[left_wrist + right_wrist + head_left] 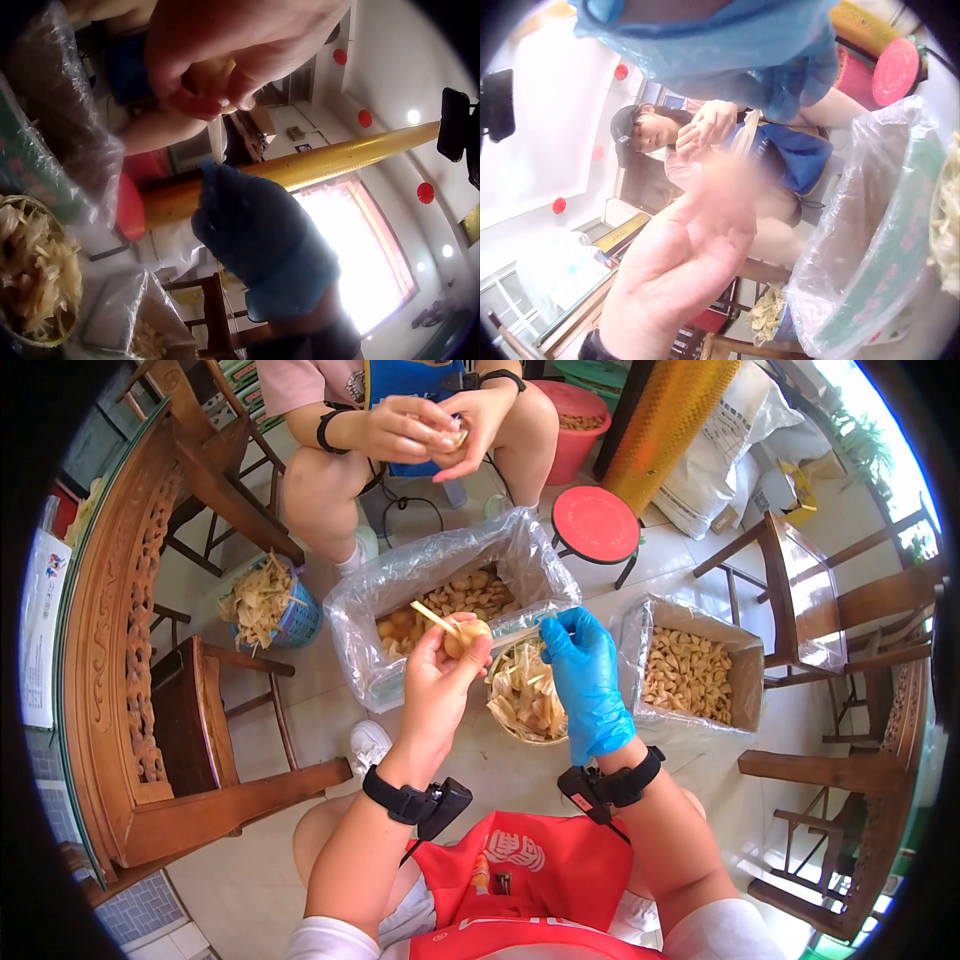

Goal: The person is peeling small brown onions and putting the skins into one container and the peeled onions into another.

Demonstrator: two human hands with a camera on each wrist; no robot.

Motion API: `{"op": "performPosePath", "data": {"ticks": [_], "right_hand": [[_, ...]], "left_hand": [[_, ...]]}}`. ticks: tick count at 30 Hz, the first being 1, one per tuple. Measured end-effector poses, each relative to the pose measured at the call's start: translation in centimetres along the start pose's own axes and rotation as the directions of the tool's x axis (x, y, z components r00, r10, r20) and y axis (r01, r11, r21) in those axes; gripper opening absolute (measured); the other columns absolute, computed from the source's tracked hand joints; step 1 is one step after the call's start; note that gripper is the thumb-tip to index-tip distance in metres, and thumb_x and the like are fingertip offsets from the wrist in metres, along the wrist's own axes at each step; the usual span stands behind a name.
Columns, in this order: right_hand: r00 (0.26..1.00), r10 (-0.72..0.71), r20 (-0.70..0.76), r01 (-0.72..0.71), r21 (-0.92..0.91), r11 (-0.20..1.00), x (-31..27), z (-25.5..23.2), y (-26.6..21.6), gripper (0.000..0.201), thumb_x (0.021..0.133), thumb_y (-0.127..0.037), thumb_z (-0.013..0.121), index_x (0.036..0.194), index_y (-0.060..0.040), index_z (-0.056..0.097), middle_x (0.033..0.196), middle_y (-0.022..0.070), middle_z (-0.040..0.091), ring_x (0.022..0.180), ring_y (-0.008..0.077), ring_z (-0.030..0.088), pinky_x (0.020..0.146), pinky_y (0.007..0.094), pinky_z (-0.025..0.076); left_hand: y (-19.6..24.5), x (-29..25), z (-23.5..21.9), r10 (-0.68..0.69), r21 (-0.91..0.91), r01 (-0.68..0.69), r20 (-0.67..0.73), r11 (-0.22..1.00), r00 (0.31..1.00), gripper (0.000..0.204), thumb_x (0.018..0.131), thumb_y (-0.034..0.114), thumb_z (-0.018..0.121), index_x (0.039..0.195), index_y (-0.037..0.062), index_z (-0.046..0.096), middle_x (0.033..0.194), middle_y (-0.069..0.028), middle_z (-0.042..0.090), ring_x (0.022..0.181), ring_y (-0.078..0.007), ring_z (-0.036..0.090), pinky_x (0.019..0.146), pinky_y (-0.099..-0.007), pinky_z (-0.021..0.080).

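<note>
My bare left hand (440, 685) grips a pale garlic bulb (466, 637) whose cut stalk (434, 618) sticks up to the left. Close on its right, my right hand (582, 680), in a blue glove, pinches a thin pale strip of garlic skin (745, 136) between thumb and fingers. Both hands are above the near edge of a plastic-lined crate (365, 575) of garlic. Beneath them stands a round basket (527, 740) heaped with skins and stalks. In the left wrist view, the left fingers hide most of the bulb.
To the right is a lined box (750, 690) of garlic cloves (688, 672). A red stool (596, 525) stands behind it. Opposite, another person's hands (430, 435) work on a small piece. A blue basket (305, 622) of skins is at left, near wooden chairs (190, 710).
</note>
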State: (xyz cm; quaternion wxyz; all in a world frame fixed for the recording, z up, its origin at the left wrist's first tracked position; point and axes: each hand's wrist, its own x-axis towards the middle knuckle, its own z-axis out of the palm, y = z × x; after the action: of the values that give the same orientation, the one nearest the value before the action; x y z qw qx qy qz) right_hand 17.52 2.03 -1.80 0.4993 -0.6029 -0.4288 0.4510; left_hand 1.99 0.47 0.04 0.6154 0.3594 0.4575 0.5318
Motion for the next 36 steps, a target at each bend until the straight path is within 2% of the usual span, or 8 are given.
{"op": "performPosePath", "data": {"ticks": [7,11,15,21,23,25,30,36], "right_hand": [[0.954,-0.093,-0.284,0.119,0.077,0.990,2.8,-4.3,-1.5,0.016,0.089,-0.016,0.056,0.083,-0.0020,0.055,0.066,-0.0002,0.051,0.059,0.0093,0.044,0.055,0.0267,0.040],[0.998,-0.016,0.065,0.040,-0.387,0.921,1.9,-5.2,-1.3,0.018,0.079,-0.015,0.066,0.084,0.0008,0.058,0.068,0.0043,0.058,0.057,0.0113,0.050,0.056,0.0283,0.043],[0.946,-0.080,0.315,0.274,-0.642,0.716,1.1,-4.7,0.6,0.029,0.074,-0.017,0.068,0.097,-0.0007,0.062,0.084,0.0160,0.065,0.073,0.0317,0.062,0.067,0.0376,0.048],[0.895,0.061,0.443,0.172,-0.467,0.867,0.5,-2.3,-1.9,0.035,0.081,-0.023,0.063,0.109,-0.0010,0.060,0.094,0.0175,0.065,0.087,0.0270,0.063,0.076,0.0347,0.048],[0.835,0.015,0.549,0.073,-0.137,0.988,0.3,-1.6,-1.5,0.033,0.083,-0.023,0.062,0.107,-0.0002,0.061,0.092,0.0158,0.065,0.085,0.0193,0.062,0.076,0.0319,0.048],[0.847,-0.033,0.531,0.027,0.020,0.999,0.1,-1.0,-0.3,0.030,0.084,-0.024,0.063,0.101,0.0012,0.062,0.086,0.0130,0.065,0.079,0.0158,0.060,0.072,0.0317,0.048],[0.833,0.027,0.553,0.196,-0.340,0.920,-0.1,-1.8,-2.1,0.022,0.081,-0.020,0.063,0.089,0.0006,0.062,0.079,0.0156,0.062,0.072,0.0235,0.062,0.066,0.0351,0.047],[0.895,0.019,0.445,0.296,-0.627,0.721,-0.2,-3.4,-2.2,0.020,0.079,-0.017,0.060,0.091,-0.0017,0.063,0.086,0.0186,0.063,0.079,0.0354,0.060,0.069,0.0411,0.047]], "left_hand": [[0.3,1.2,-2.5,0.144,0.060,-0.133,-0.254,0.989,0.956,0.030,0.088,0.018,0.063,0.112,0.0035,0.053,0.088,0.0008,0.058,0.074,-0.0059,0.054,0.067,-0.0191,0.044],[0.8,0.6,-1.9,0.119,0.114,-0.102,-0.154,0.988,0.981,0.031,0.087,0.018,0.063,0.113,0.0036,0.053,0.090,-0.0005,0.058,0.078,-0.0072,0.055,0.070,-0.0213,0.045],[0.4,0.2,-1.5,-0.030,0.054,0.031,-0.011,0.998,0.999,0.032,0.087,0.018,0.063,0.114,0.0034,0.052,0.093,-0.0019,0.058,0.080,-0.0083,0.056,0.073,-0.0225,0.046],[0.6,0.2,-1.0,-0.172,0.066,0.167,0.083,0.984,0.982,0.038,0.089,0.024,0.061,0.119,0.0029,0.049,0.098,-0.0035,0.059,0.083,-0.0106,0.056,0.075,-0.0233,0.047],[0.4,0.2,-0.9,-0.180,0.055,0.175,0.088,0.983,0.980,0.038,0.089,0.023,0.061,0.119,0.0027,0.049,0.098,-0.0033,0.059,0.083,-0.0106,0.056,0.076,-0.0237,0.046],[0.3,0.2,-0.9,-0.176,0.065,0.170,0.091,0.983,0.980,0.038,0.089,0.023,0.061,0.119,0.0026,0.049,0.098,-0.0032,0.059,0.082,-0.0104,0.056,0.076,-0.0235,0.046],[0.2,0.4,-1.2,-0.178,0.110,0.169,0.075,0.979,0.981,0.037,0.089,0.021,0.061,0.118,0.0025,0.050,0.096,-0.0025,0.059,0.081,-0.0092,0.056,0.072,-0.0227,0.046],[0.4,1.4,-3.0,0.126,0.221,-0.090,-0.156,0.971,0.980,0.033,0.087,0.015,0.063,0.115,0.0024,0.052,0.091,-0.0007,0.058,0.075,-0.0073,0.054,0.067,-0.0208,0.045]]}}
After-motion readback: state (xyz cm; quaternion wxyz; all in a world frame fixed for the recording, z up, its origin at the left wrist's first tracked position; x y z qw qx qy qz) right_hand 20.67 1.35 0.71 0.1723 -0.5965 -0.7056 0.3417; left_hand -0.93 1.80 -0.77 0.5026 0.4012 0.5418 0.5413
